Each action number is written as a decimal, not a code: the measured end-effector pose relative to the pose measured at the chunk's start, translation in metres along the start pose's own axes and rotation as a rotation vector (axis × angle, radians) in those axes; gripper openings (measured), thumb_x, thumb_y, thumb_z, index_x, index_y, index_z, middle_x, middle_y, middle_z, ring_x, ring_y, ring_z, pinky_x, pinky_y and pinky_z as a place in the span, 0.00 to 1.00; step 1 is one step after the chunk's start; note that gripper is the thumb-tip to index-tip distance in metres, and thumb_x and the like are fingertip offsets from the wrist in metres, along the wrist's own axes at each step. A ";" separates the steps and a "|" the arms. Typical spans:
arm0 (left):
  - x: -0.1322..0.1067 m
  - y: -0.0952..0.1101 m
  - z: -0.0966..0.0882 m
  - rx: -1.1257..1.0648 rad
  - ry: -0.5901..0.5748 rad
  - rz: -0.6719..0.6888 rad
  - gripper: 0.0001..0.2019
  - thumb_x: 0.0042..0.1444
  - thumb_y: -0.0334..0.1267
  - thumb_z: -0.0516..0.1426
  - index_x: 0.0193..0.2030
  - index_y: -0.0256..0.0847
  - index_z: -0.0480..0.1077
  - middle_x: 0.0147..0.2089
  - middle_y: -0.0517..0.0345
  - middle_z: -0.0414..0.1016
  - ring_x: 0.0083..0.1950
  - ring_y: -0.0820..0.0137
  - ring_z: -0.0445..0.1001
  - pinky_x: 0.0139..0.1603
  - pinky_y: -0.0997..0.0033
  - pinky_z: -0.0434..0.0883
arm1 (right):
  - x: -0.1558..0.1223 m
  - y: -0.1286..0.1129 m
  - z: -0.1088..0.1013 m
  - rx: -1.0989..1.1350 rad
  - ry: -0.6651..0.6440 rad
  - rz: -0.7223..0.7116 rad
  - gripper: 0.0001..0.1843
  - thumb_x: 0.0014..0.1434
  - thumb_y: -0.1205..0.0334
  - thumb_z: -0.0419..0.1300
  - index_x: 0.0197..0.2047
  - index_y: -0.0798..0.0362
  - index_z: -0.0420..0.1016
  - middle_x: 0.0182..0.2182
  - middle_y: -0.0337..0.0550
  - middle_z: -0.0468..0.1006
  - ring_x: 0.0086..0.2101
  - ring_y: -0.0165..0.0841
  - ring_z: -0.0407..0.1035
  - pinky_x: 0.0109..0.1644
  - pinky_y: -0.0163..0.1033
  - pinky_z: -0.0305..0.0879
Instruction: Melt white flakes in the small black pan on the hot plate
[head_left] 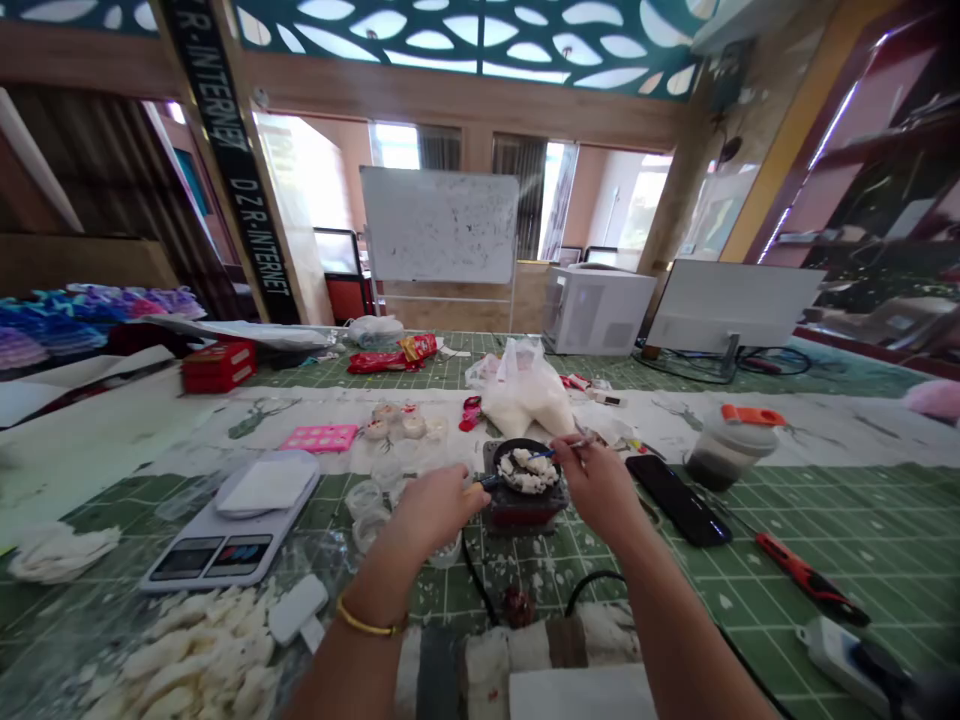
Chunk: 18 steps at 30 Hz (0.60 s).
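Observation:
A small black pan [501,456] rests over a small dark electric heater [525,512], and white lumps [529,475] lie in it. My left hand [439,508] is closed around the pan's handle [488,483], on the pan's left. Fingers of my right hand [596,480] pinch a thin blue stirring stick [541,455], whose tip is among the lumps. Several clear plastic cups [367,500] stand just left of my left hand. Behind the pan sits a plastic bag of white material [525,395].
A kitchen scale [240,515] and a pile of off-white pieces [187,660] are at left, with a pink mold [321,438] behind. To the right lie a phone [679,500], a lidded container [731,450], a red-black tool [810,575] and a power strip [847,660]. Cables run near the heater.

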<state>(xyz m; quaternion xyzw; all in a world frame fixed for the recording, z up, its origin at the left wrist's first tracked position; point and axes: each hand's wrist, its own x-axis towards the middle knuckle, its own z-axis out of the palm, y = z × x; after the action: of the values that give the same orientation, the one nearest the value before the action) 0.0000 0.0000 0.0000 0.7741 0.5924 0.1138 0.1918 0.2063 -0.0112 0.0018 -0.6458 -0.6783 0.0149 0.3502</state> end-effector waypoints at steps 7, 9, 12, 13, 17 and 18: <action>-0.003 0.003 0.001 0.134 0.030 0.022 0.15 0.53 0.44 0.46 0.32 0.39 0.71 0.36 0.45 0.76 0.36 0.59 0.73 0.30 0.68 0.60 | -0.002 -0.002 0.002 -0.079 -0.064 -0.051 0.17 0.60 0.59 0.46 0.37 0.54 0.74 0.31 0.46 0.78 0.36 0.38 0.70 0.40 0.39 0.57; -0.005 0.003 0.001 0.146 0.028 0.021 0.15 0.52 0.44 0.47 0.32 0.39 0.71 0.36 0.45 0.76 0.36 0.59 0.73 0.29 0.68 0.59 | -0.004 -0.005 0.001 -0.098 -0.033 -0.046 0.17 0.60 0.59 0.45 0.38 0.54 0.74 0.33 0.47 0.78 0.38 0.38 0.70 0.41 0.39 0.57; -0.006 0.004 0.001 0.158 0.018 0.013 0.13 0.49 0.44 0.50 0.33 0.40 0.72 0.36 0.46 0.76 0.37 0.59 0.73 0.30 0.69 0.59 | -0.006 -0.008 -0.002 -0.132 -0.046 -0.051 0.17 0.60 0.59 0.45 0.38 0.54 0.74 0.33 0.47 0.78 0.37 0.38 0.70 0.41 0.39 0.57; -0.007 0.005 0.000 0.158 0.015 0.013 0.13 0.48 0.44 0.51 0.34 0.40 0.72 0.37 0.46 0.77 0.38 0.59 0.73 0.31 0.69 0.60 | -0.007 -0.008 -0.003 -0.141 -0.070 -0.053 0.17 0.60 0.59 0.45 0.37 0.54 0.74 0.32 0.47 0.78 0.36 0.38 0.70 0.40 0.39 0.57; -0.008 0.007 -0.001 0.181 0.015 0.010 0.12 0.50 0.41 0.51 0.34 0.40 0.72 0.37 0.46 0.76 0.39 0.60 0.73 0.32 0.70 0.61 | -0.008 -0.005 -0.009 -0.138 -0.041 -0.025 0.18 0.60 0.58 0.45 0.36 0.54 0.74 0.33 0.47 0.78 0.36 0.38 0.70 0.39 0.38 0.57; -0.008 0.008 -0.002 0.191 0.014 0.007 0.12 0.50 0.41 0.50 0.34 0.39 0.72 0.37 0.47 0.76 0.39 0.61 0.73 0.32 0.70 0.61 | -0.008 -0.004 -0.010 -0.132 -0.028 -0.011 0.18 0.60 0.57 0.45 0.36 0.54 0.74 0.33 0.48 0.78 0.36 0.37 0.70 0.38 0.38 0.57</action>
<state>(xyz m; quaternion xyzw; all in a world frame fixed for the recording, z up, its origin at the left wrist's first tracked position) 0.0041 -0.0090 0.0052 0.7901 0.5993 0.0626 0.1126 0.2070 -0.0230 0.0080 -0.6636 -0.6861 -0.0227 0.2973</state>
